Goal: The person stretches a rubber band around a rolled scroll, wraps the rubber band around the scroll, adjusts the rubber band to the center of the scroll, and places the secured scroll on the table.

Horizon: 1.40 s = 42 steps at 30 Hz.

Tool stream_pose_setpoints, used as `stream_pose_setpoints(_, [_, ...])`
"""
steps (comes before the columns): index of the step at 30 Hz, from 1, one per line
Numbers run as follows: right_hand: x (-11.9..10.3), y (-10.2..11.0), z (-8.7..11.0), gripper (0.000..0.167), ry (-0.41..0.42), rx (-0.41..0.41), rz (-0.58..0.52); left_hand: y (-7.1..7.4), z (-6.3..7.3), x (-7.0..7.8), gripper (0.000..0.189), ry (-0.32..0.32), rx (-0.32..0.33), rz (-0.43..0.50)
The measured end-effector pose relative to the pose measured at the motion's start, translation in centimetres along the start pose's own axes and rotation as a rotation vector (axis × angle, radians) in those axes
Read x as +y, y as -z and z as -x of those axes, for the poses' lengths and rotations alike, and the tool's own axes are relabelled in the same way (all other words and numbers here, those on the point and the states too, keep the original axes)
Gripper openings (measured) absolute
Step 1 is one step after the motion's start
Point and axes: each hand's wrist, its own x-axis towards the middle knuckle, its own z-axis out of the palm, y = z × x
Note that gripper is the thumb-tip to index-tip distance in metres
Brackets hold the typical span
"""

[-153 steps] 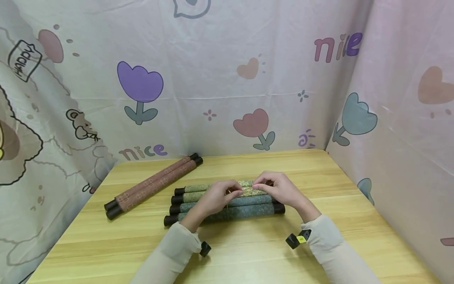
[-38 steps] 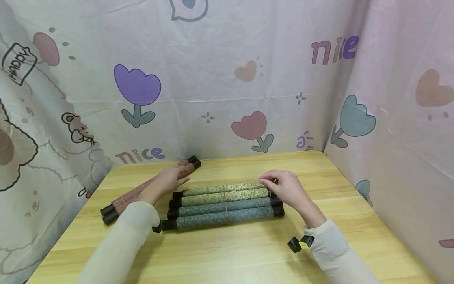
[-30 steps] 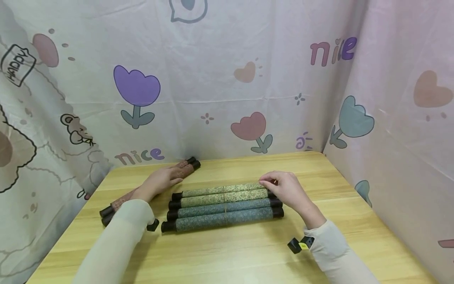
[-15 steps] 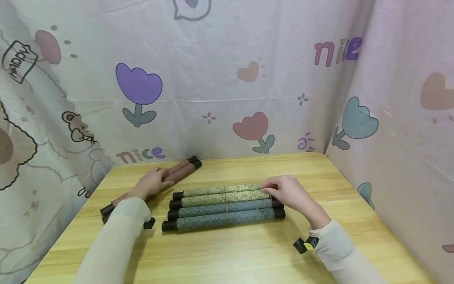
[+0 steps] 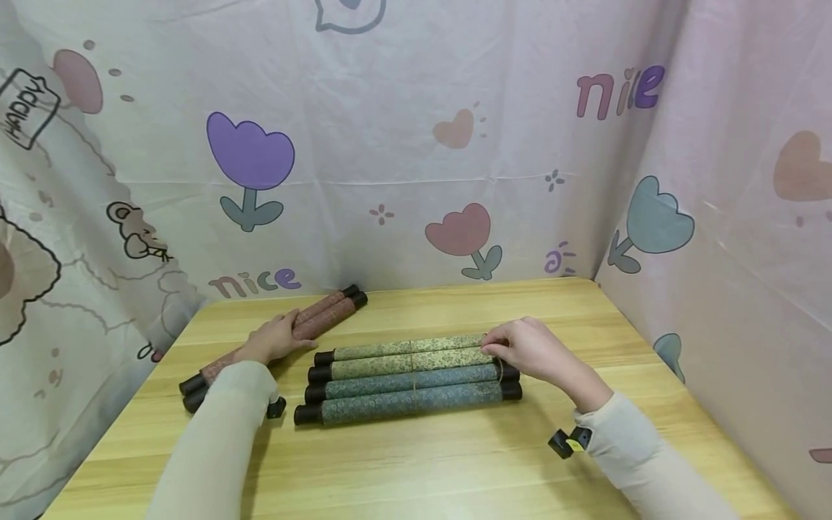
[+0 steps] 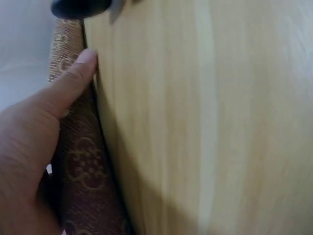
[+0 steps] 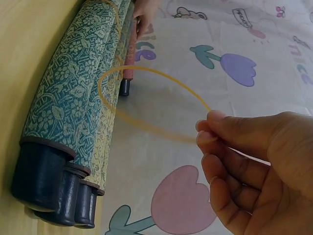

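Observation:
Two red patterned scrolls (image 5: 325,319) with black end knobs lie slantwise at the table's back left. My left hand (image 5: 273,339) grips them near the middle, its thumb (image 6: 73,83) along the near side. To their right, two yellow-green scrolls (image 5: 448,358) and two blue scrolls (image 5: 448,396) lie side by side, with a thin band (image 5: 412,359) across their middles. Near their right ends, my right hand (image 5: 529,348) pinches a yellow rubber band (image 7: 147,67) between thumb and forefinger. That band hangs as an open loop beside the scrolls in the right wrist view.
The wooden table (image 5: 416,462) ends at a printed curtain (image 5: 364,144) behind, with more curtain along both sides. A small black wrist camera (image 5: 569,442) sits on the right sleeve, another (image 5: 276,407) on the left.
My left hand has left the yellow-green scrolls, reached over to the red ones and slid along them towards their middle. My right hand has moved to the right ends with the rubber band.

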Motion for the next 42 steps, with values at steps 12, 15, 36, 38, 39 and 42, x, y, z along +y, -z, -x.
stream_pose_setpoints(12, [0.0,0.1,0.2,0.007,0.015,-0.016,-0.003,0.2,0.3,-0.7,0.093,-0.061,0.015,-0.008])
stream_pose_setpoints(15, [0.2,0.1,0.3,0.007,0.036,-0.003,-0.004,0.5,0.6,-0.7,0.091,-0.070,0.020,-0.011])
stream_pose_setpoints(36, [-0.4,1.5,0.8,0.007,0.092,-0.012,-0.075,3.5,2.7,1.4,0.073,-0.268,0.122,-0.068])
stream_pose_setpoints(38, [-0.4,1.6,0.9,0.007,0.098,-0.009,-0.083,3.8,2.9,1.9,0.074,-0.281,0.126,-0.077])
stream_pose_setpoints(39, [-0.4,1.6,0.9,0.007,0.102,-0.008,-0.083,3.9,3.0,2.2,0.074,-0.285,0.125,-0.081])
stream_pose_setpoints(42, [-0.6,1.8,0.9,0.008,0.119,-0.007,-0.080,4.2,3.3,3.1,0.075,-0.306,0.124,-0.089])
